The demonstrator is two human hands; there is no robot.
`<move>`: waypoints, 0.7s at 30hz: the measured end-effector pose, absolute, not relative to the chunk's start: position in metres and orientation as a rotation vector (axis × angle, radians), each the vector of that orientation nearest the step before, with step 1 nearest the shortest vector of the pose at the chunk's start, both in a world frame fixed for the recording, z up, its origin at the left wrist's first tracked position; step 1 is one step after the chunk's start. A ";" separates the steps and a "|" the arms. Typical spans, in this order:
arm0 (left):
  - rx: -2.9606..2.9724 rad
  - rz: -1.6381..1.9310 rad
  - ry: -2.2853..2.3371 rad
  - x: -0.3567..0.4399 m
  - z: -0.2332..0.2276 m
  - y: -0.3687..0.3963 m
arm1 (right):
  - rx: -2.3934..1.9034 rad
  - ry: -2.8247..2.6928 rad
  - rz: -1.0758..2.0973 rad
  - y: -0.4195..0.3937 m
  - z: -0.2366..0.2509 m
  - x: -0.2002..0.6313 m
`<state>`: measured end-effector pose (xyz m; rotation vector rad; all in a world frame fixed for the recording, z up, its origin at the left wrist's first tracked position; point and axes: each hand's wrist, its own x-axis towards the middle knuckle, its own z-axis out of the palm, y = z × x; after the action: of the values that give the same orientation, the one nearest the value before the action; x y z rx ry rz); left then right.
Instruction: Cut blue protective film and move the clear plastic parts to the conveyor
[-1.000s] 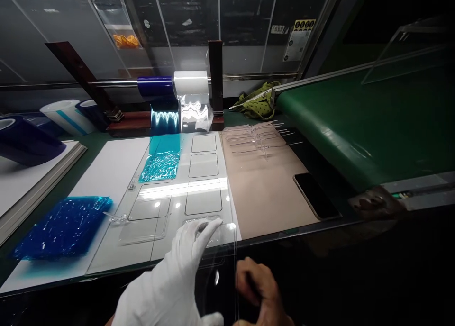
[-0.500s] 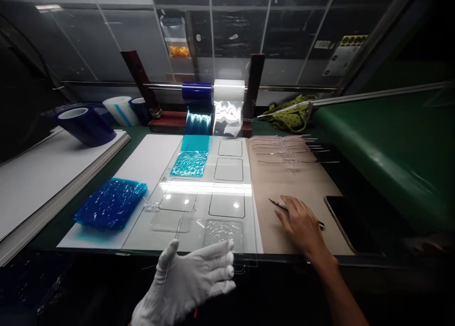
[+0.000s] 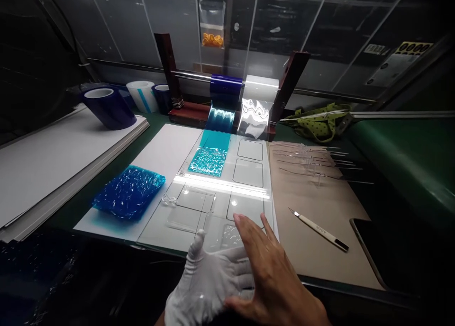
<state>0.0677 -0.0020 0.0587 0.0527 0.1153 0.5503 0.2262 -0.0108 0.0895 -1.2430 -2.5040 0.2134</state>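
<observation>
My left hand (image 3: 213,274), in a white glove, is low in the middle with its thumb up and fingers stretched to the right. A thin clear sheet, hard to make out against the glass, rests between thumb and fingers; a wavy clear film patch (image 3: 231,236) shows just above them. My bare right hand (image 3: 273,269) reaches over the gloved fingertips, its own fingers apart and curved. Whether it touches the sheet is unclear. To the right, a craft knife (image 3: 320,230) lies on brown board (image 3: 302,250), touched by neither hand.
A glass plate with marked rounded rectangles (image 3: 248,173) carries teal film (image 3: 208,161). Behind it, a stand holds a blue film roll (image 3: 226,85) and a clear film roll (image 3: 261,86). A blue film-covered stack (image 3: 130,193) lies left, thin wires (image 3: 320,162) right, beside a phone (image 3: 384,240).
My right hand has let go of the craft knife, left it on the board and moved left to my gloved hand. The view has shifted, and the scene appears further right.
</observation>
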 end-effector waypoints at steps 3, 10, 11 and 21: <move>0.058 0.557 0.143 0.066 0.064 0.003 | -1.274 -2.458 0.190 -0.003 0.090 0.232; 0.104 0.438 0.223 0.039 0.042 -0.007 | -1.567 -2.378 -0.047 0.043 0.072 0.266; 0.111 0.417 0.224 0.036 0.038 -0.011 | -1.582 -2.391 -0.063 0.050 0.067 0.269; 0.115 0.440 0.237 0.032 0.033 -0.019 | -1.559 -2.553 -0.036 0.082 0.038 0.275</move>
<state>0.0315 -0.0186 0.0333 0.1147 0.2369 0.4404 0.2748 0.0816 0.0383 -1.5587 -2.5528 -0.0359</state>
